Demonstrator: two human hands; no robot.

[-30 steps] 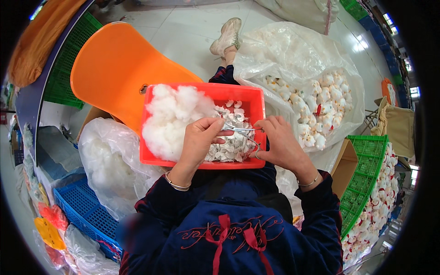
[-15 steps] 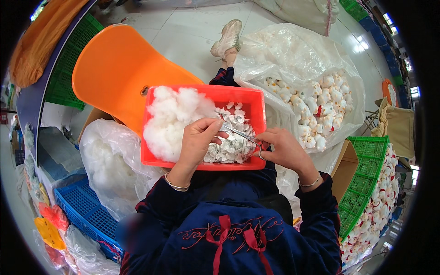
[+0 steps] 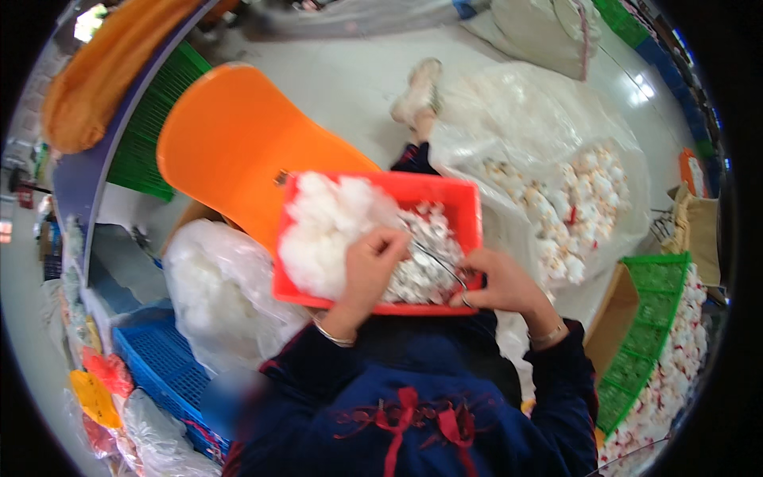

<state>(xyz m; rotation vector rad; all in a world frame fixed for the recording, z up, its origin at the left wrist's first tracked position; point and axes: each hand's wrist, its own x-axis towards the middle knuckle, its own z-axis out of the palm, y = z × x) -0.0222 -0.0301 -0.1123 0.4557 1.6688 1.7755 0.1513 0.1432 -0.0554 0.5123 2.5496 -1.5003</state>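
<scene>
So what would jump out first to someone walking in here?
The red tray on the person's lap, with white fluff heaped at its left, and both hands, left hand and right hand, working in it. Behind it stands an orange chair; a clear bag of white pieces lies right.

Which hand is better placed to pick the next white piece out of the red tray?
Probably the left hand: its fingers already rest on the white pieces inside the red tray. The right hand sits at the tray's near edge, gripping a thin metal tool.
</scene>
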